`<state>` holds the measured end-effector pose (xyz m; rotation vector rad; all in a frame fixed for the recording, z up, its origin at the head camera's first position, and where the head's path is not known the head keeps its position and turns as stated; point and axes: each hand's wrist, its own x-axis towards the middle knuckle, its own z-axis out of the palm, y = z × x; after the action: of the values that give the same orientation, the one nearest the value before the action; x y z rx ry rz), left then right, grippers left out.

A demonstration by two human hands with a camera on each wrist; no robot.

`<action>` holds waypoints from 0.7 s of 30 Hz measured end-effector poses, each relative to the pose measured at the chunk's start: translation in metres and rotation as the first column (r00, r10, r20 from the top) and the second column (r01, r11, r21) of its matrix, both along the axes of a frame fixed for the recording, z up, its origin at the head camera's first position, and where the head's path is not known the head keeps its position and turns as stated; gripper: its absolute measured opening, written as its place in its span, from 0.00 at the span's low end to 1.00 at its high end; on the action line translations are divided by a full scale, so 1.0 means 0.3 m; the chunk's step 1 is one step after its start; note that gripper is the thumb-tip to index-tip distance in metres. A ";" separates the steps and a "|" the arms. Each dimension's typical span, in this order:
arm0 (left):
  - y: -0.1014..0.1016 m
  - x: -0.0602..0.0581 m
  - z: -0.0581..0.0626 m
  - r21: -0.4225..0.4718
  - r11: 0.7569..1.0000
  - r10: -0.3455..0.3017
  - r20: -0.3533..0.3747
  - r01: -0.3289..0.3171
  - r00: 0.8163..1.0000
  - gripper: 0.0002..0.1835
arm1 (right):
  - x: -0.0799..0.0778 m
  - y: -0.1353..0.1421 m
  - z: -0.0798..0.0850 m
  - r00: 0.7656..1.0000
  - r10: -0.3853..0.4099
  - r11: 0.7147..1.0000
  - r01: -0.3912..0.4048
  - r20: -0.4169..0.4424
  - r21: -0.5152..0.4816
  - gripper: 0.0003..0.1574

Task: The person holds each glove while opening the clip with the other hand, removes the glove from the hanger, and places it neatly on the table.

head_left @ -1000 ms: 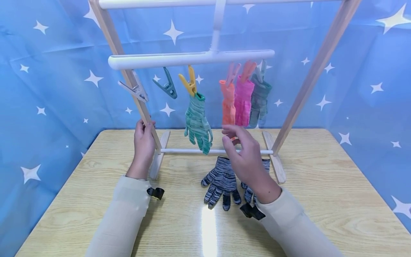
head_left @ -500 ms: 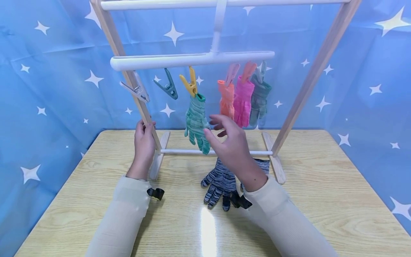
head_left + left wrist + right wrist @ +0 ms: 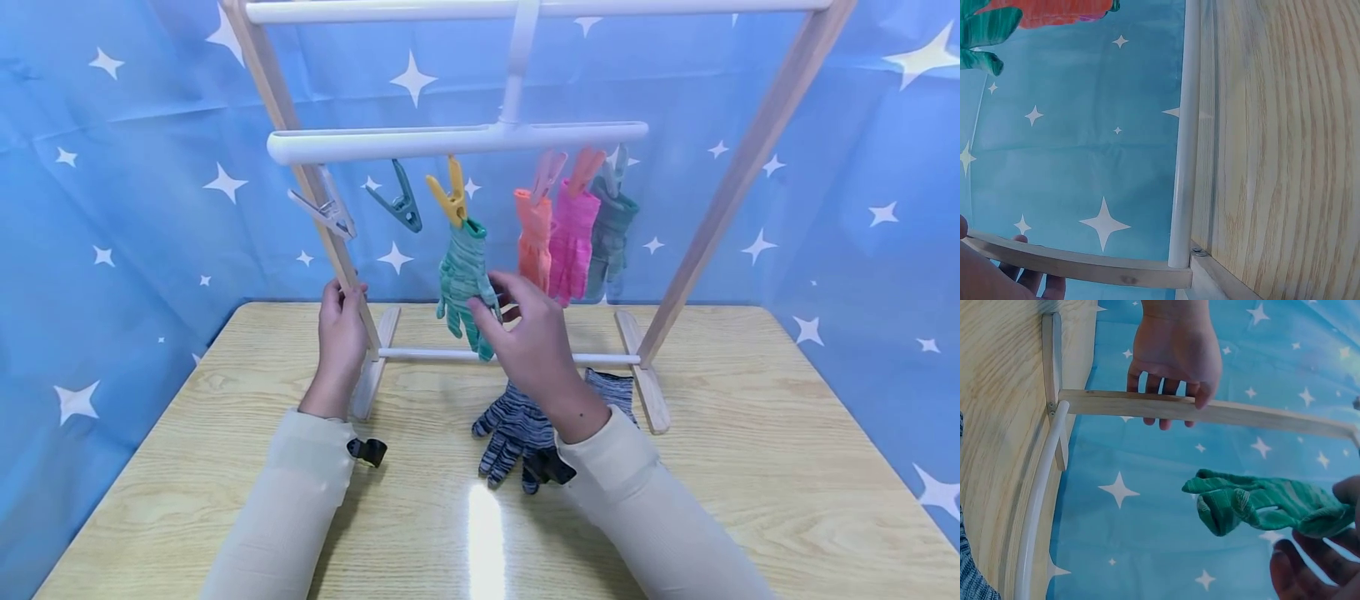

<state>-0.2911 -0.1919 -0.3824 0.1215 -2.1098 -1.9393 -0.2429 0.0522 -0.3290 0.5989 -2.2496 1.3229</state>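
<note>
The right hand (image 3: 528,333) pinches a green glove (image 3: 460,268) hanging from a yellow clothespin (image 3: 454,206) beneath the white bar (image 3: 390,143), left of its middle, while the left hand (image 3: 342,329) grips the left wooden post (image 3: 272,90) near the tabletop's back edge (image 3: 705,309).

The left hand (image 3: 342,337) grips a wooden post (image 3: 273,92) near the far edge of the table (image 3: 187,450). The right hand (image 3: 530,333) pinches a green glove (image 3: 459,273).
</note>
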 end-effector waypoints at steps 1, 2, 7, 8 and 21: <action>0.000 0.000 0.000 0.002 1.000 -0.001 -0.001 0.001 1.000 0.26 | -0.001 -0.002 -0.002 1.000 -0.006 1.000 0.006 -0.004 -0.002 0.22; 0.000 -0.001 0.000 0.003 1.000 0.000 0.000 0.000 1.000 0.26 | -0.001 -0.003 -0.003 1.000 -0.012 1.000 0.012 -0.013 -0.003 0.21; -0.001 -0.004 0.001 0.003 1.000 0.002 0.001 -0.002 1.000 0.26 | -0.009 -0.006 -0.015 0.994 -0.044 0.999 0.041 -0.104 -0.022 0.16; 0.000 -0.005 0.000 -0.001 1.000 0.003 0.002 -0.003 1.000 0.26 | -0.009 -0.005 -0.017 0.991 -0.050 0.999 0.047 -0.121 -0.026 0.16; 0.002 -0.005 0.001 -0.008 1.000 0.019 0.014 -0.019 1.000 0.26 | 0.007 0.010 -0.024 0.986 -0.058 0.998 0.054 -0.157 -0.032 0.15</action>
<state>-0.2927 -0.1913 -0.3822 0.1535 -2.1175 -1.9249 -0.2407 0.0553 -0.3361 0.6046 -2.1019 1.2325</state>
